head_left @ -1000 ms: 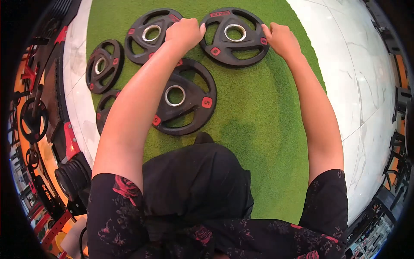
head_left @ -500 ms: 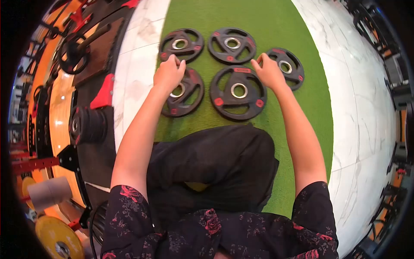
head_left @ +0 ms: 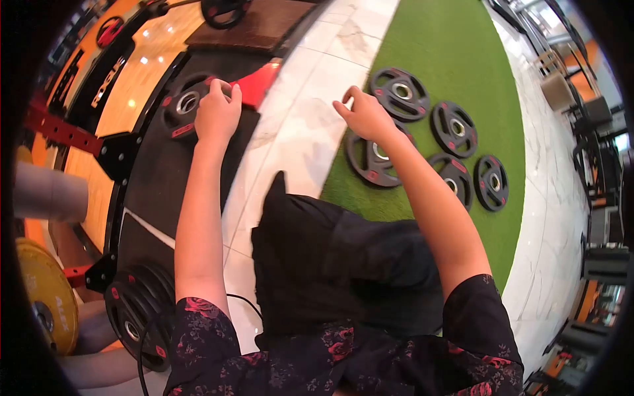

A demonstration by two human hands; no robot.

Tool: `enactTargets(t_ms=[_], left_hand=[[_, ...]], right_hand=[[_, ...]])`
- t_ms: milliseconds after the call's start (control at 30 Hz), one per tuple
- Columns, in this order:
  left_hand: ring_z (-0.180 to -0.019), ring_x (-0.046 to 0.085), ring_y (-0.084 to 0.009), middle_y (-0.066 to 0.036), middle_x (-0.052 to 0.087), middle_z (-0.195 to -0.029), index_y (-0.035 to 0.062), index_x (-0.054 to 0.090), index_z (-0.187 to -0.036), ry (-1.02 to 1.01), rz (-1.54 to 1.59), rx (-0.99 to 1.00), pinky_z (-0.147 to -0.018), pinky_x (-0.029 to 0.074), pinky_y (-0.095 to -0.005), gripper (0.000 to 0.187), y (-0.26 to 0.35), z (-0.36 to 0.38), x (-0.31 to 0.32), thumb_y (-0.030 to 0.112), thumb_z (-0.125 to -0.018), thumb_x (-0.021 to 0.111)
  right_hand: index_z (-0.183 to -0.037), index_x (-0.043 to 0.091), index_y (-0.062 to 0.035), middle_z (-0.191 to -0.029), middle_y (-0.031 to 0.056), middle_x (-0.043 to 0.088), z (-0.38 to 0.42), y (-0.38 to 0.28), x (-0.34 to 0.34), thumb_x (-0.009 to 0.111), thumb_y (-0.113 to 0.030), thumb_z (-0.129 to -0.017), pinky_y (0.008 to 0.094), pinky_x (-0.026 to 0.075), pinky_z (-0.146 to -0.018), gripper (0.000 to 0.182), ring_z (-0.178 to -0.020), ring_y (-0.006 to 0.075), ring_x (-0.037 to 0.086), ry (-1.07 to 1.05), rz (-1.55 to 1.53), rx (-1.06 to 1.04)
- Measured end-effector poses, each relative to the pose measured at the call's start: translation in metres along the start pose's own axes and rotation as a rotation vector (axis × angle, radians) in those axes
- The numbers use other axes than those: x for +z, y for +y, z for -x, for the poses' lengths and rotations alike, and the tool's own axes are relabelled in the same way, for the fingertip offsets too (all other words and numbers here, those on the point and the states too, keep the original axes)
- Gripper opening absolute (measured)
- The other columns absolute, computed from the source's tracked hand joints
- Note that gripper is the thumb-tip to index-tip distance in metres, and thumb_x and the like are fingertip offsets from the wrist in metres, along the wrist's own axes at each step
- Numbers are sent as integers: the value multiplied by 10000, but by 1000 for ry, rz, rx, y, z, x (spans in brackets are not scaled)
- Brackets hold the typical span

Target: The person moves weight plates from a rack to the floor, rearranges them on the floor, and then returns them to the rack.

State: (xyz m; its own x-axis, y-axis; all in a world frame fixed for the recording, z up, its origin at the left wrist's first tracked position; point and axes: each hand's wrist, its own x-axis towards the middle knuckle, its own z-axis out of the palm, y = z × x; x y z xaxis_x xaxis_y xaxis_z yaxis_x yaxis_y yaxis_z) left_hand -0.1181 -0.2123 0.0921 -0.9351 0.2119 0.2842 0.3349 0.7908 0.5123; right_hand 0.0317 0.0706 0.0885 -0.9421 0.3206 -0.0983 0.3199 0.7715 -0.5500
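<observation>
My left hand (head_left: 218,113) reaches forward at the right rim of a dark weight plate (head_left: 170,117) with red marks and a metal centre ring. The plate is over the black mat on the left. Thumb and fingers of that hand are apart, and the fingertips overlap the rim. Over the edge of the turf my right hand (head_left: 365,117) hangs with loosely bent fingers, thumb apart, holding nothing. It is nearest to two three-grip plates, the lower one (head_left: 357,162) partly behind my forearm and the upper one (head_left: 415,110) just beyond.
Several more plates, including one (head_left: 492,168) at the right, lie on the green turf (head_left: 456,39). A red piece (head_left: 259,84) sits beside the black mat (head_left: 158,191). Lower left are stacked dark plates (head_left: 135,303) and a yellow plate (head_left: 59,290) on a rack. A cable runs near my left elbow.
The view has swung left, so the turf plates appear farther right. My left hand has gone from a turf plate to the plate over the mat; my right hand has moved left, off the turf plates.
</observation>
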Motion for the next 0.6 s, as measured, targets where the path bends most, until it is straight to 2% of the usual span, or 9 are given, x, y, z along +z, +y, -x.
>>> enactTargets(t_ms=[100,133,167,200,267,333,433,500,600], left_hand=[[-964,693,-365,-139,730,-952,75,610,-1086,22,-16,-100,-848,545,-490,336,-66,-15,-24,393,-977,623],[-1053,649,-373,-156,691,-1068,73,598,-1134,122,-121,-69,-886,537,-495,366,-87,-17,-27,393,-961,643],[-1143,605,-382,-173,651,-1184,71,586,-1181,218,-229,-37,-923,529,-500,407,-108,-19,-30,394,-946,664],[-1143,605,-382,-173,651,-1184,71,586,-1181,222,-244,-67,-923,529,-500,407,-122,-19,-33,394,-946,664],[-1268,496,-419,-208,515,-1357,69,523,-1318,301,-297,-188,-990,500,-534,554,-142,-20,-37,409,-916,693],[-1339,451,-445,-255,466,-1422,3,420,-1438,250,-229,-306,-1060,460,-553,696,-167,-22,-32,383,-917,679],[-1397,430,-453,-305,440,-1481,-48,374,-1481,140,-23,-506,-1110,432,-518,732,-200,-35,-13,333,-920,649],[-1420,436,-442,-345,431,-1499,-76,338,-1507,43,426,-543,-1142,411,-472,748,-203,-38,-12,290,-918,616],[-1411,462,-425,-348,464,-1475,-92,347,-1495,46,349,-539,-1142,413,-451,727,-200,-38,-11,269,-918,602]], right_hand=[[-1244,572,-24,-1258,244,651,-43,-73,47,626,-477,-963,480,486,-1011,536,-1196,406,613,-68,18,-123],[-1244,572,-24,-1258,244,651,-58,-91,70,626,-477,-963,480,486,-1011,536,-1196,406,613,-93,18,-144],[-1229,583,-16,-1153,234,667,-72,-109,92,651,-482,-953,465,501,-953,545,-1100,393,636,-1,-20,-222],[-1214,595,-9,-1048,225,683,-86,-124,112,676,-487,-942,451,515,-896,556,-1003,379,659,89,-64,-299],[-1271,549,90,-1158,280,676,-106,-160,140,713,-460,-922,465,495,-979,671,-1116,395,650,74,-70,-296],[-1351,450,101,-1384,336,545,-123,-184,163,690,-462,-916,479,453,-1086,751,-1309,453,539,-5,-186,-275],[-1326,440,143,-1390,371,527,-149,-202,192,694,-435,-908,485,463,-1077,757,-1296,477,548,-70,-227,-128],[-1321,428,157,-1377,380,532,-159,-204,198,693,-420,-905,488,468,-1073,759,-1284,486,556,-101,-236,-91],[-1308,415,172,-1336,384,562,-159,-204,200,681,-392,-909,488,481,-1061,740,-1253,499,575,-116,-218,-84]])
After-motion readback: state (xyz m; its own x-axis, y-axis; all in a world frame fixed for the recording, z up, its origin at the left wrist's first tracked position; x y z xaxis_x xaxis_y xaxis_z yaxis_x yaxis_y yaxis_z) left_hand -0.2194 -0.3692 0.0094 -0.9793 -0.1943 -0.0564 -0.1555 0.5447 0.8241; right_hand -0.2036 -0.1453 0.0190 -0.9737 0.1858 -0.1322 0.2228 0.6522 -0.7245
